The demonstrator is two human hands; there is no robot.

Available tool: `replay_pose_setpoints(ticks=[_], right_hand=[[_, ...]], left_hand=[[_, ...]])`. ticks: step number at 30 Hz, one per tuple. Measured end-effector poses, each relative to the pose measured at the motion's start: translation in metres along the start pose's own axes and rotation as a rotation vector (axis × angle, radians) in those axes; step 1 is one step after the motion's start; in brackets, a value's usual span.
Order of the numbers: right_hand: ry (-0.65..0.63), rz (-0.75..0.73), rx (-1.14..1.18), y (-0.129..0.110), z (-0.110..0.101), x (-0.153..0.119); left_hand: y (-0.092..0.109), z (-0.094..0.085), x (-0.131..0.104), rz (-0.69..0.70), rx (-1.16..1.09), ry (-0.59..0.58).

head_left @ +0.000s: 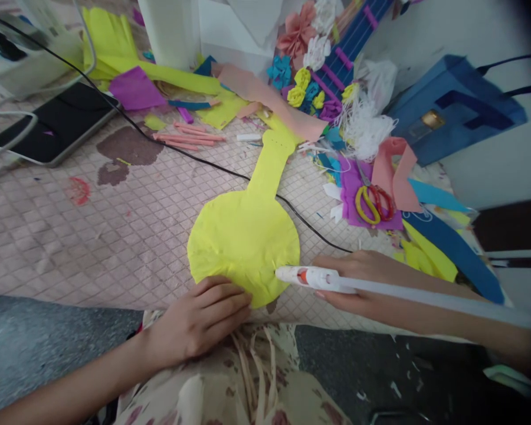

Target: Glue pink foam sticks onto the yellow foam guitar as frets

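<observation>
One yellow cutout (243,230) lay mid-frame on a quilted cloth (150,248) above grey floor (71,342), the left hand (215,319), fingers together, upon its lower edge, the right hand (367,265), fingers clamped round one glue gun (325,277).

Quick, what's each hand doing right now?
Left hand: open, resting on the near edge of the yellow paper.
Right hand: closed, holding the glue gun.

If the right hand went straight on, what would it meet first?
Probably the round, long-necked, yellow paper-like shape: the white plastic glue gun in the right hand aims at it, though whether its tip touches is unclear.
</observation>
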State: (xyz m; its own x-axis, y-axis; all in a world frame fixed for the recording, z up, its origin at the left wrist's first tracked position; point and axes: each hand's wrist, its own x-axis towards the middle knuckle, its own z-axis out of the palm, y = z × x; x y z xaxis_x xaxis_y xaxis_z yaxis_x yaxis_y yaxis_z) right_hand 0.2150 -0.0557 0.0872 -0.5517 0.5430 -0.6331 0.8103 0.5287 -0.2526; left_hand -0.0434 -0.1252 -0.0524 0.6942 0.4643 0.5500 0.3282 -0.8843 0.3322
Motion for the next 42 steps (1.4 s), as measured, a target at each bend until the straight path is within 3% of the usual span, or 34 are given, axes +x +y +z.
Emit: replay_pose_setpoints(ticks=[8,16,32,36,42], right_hand=[[0.123,0.123,0.180,0.023,-0.002,-0.025],[0.174,0.063,0.235,0.009,0.005,-0.003],[0.172,0.062,0.230,0.002,0.007,0.005],[0.171,-0.018,0.259,-0.005,0.001,0.008],[0.087,0.045,0.085,-0.011,-0.013,0.010]], left_hand=[[-0.001,0.001,0.000,-0.014,-0.033,-0.006],[0.000,0.000,0.001,-0.015,-0.017,-0.018],[0.000,-0.001,0.000,-0.010,-0.006,-0.004],[-0.001,0.000,0.000,-0.009,-0.024,-0.005],[-0.001,0.000,0.000,-0.018,-0.024,-0.009]])
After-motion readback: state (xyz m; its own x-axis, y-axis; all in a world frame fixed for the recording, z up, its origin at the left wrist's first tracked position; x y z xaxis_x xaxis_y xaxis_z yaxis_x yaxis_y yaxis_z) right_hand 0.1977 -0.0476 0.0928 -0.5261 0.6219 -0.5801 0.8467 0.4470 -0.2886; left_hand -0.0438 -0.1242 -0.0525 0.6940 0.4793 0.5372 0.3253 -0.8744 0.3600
